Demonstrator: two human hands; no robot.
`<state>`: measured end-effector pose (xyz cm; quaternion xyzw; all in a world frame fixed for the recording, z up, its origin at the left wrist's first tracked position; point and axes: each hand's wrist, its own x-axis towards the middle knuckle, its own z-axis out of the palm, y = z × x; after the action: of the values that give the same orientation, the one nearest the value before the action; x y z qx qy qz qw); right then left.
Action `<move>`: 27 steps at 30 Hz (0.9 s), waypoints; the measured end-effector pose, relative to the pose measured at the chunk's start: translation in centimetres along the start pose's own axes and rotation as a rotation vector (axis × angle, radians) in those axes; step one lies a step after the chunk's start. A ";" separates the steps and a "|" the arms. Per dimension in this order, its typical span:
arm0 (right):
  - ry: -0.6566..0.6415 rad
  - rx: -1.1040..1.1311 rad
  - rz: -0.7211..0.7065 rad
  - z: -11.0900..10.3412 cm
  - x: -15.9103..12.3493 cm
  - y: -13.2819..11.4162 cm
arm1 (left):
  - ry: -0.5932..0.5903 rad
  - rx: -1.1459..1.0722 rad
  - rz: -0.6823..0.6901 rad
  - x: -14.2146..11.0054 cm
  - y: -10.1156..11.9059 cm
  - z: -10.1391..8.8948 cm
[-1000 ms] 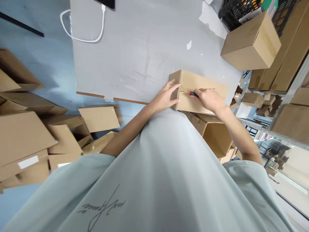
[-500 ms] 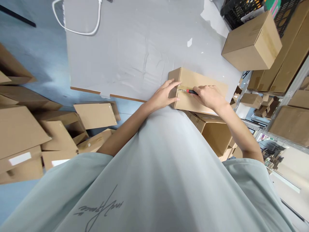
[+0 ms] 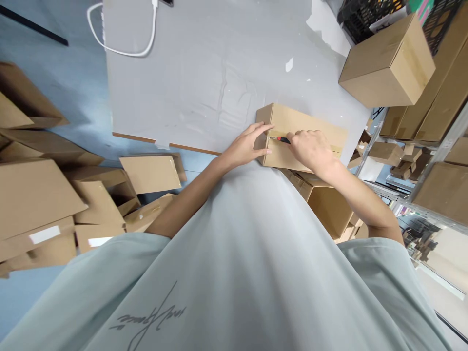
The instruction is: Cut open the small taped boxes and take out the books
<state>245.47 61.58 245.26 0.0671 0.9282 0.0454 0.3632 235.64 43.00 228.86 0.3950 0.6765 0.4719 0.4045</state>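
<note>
Ideally, the right hand [image 3: 312,148], gripping the tool [image 3: 282,140], works shallow, clear of the open left hand [image 3: 242,147] bracing the box [image 3: 288,158].

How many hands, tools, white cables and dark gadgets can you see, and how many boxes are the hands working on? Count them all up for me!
Hands: 2, the left hand and the right hand
Tools: 1, the red and black tool
White cables: 1, the white cable
Dark gadgets: 1, the dark gadget
Boxes being worked on: 1, the box
Total: 6
</note>
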 end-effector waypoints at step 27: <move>0.064 0.177 0.361 17.8 -10.3 21.5 | 0.105 0.193 -0.266 -0.6 2.1 0.2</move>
<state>267.05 81.80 241.95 0.2626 0.9125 0.0302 0.3123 236.37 43.01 230.99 0.3137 0.7853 0.3671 0.3876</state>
